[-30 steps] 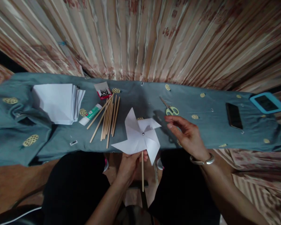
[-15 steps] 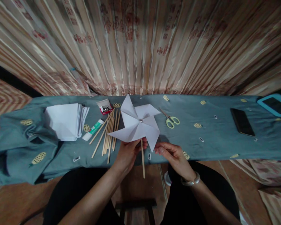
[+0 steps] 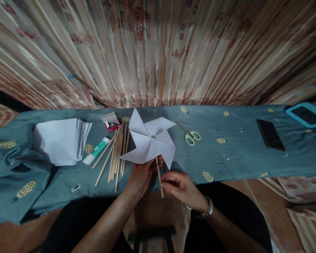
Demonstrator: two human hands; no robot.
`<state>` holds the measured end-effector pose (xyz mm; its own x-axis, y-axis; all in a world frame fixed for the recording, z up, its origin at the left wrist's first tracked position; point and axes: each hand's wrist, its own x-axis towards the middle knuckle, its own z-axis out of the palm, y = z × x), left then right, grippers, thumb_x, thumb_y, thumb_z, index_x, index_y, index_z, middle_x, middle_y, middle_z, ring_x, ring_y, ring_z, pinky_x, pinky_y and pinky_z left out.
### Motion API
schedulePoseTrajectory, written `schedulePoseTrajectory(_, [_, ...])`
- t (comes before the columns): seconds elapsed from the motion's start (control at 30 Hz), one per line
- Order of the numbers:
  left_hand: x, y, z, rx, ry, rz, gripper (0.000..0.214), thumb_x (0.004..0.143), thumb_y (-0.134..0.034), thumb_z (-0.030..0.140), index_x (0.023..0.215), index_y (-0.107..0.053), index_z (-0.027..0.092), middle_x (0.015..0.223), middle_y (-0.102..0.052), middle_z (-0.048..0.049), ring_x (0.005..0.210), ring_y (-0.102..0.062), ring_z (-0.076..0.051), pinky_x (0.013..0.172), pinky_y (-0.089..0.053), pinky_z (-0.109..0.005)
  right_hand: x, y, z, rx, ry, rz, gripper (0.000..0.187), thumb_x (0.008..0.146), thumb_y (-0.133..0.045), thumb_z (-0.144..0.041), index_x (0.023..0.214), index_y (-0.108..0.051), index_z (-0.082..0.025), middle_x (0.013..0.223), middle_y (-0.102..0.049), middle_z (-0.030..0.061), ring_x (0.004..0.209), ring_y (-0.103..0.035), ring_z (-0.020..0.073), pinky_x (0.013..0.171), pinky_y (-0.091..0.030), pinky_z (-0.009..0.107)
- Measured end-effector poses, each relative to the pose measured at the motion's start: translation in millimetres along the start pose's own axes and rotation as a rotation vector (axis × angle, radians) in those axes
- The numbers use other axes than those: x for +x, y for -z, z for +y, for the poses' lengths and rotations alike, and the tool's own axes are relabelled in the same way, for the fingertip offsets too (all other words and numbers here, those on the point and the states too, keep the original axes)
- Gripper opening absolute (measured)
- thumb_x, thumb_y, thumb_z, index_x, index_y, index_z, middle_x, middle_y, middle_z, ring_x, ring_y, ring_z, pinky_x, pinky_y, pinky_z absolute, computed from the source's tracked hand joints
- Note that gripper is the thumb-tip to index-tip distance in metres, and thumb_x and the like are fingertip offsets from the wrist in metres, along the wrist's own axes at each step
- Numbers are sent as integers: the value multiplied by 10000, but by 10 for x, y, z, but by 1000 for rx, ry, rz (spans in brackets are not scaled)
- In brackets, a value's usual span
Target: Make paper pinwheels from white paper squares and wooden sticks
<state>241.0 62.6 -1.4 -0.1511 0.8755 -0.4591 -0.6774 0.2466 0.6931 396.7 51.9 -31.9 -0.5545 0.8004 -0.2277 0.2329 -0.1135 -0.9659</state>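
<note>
A white paper pinwheel (image 3: 162, 140) with a silver pin at its centre is held up over the near edge of the table. Its thin wooden stick (image 3: 158, 172) points down toward my lap. My left hand (image 3: 142, 174) is closed round the upper stick just beneath the paper, and the blades hide part of its fingers. Lower down, the thumb and fingertips of my right hand (image 3: 180, 186) pinch the stick near its bottom end. A silver bracelet (image 3: 206, 207) circles my right wrist.
Left of the pinwheel lie several wooden sticks (image 3: 116, 154), a glue tube (image 3: 97, 151), a small box of pins (image 3: 111, 122) and a stack of white paper (image 3: 58, 140). To the right are green-handled scissors (image 3: 191, 135), a black phone (image 3: 270, 135) and a blue-framed tablet (image 3: 307, 114).
My right hand has moved from beside a blade tip down and left onto the lower stick, closing its fingers there. The view has shifted slightly; my left hand keeps its hold.
</note>
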Motion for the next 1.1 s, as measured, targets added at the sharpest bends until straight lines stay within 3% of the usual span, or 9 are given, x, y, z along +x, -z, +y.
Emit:
schedulePoseTrajectory(0.17, [43, 30, -21, 20, 5, 18, 276, 530, -871, 313, 704, -721, 160, 654, -673, -7, 643, -625, -142, 643, -520, -268, 42, -32, 7, -14, 18, 9, 178, 856, -665, -346, 850, -695, -171, 765, -703, 24, 695, -638, 139, 651, -496, 242])
schedulePoseTrajectory(0.43, [89, 70, -68, 108, 26, -1, 366, 543, -884, 380, 815, -789, 155, 772, -753, -62, 727, -669, -161, 728, -526, -274, 161, -5, -48, -31, 76, 96, 132, 868, -646, -315, 886, -714, -203, 822, -735, 19, 743, -666, 158, 701, -518, 273])
schedulePoseTrajectory(0.77, [154, 216, -111, 290, -64, 10, 358, 548, -875, 354, 863, -798, 203, 969, -781, -83, 932, -704, -240, 904, -522, -358, 357, 85, -62, -64, 126, 116, 139, 870, -639, -275, 956, -736, -225, 904, -762, 16, 832, -697, 172, 779, -518, 291])
schedulePoseTrajectory(1.1, [221, 251, -91, 379, -86, 49, 412, 470, -915, 395, 805, -790, 192, 867, -785, -75, 903, -714, -246, 919, -533, -382, 428, 170, 20, -101, 147, 93, 174, 857, -665, -342, 933, -741, -205, 848, -745, 15, 736, -661, 149, 682, -486, 257])
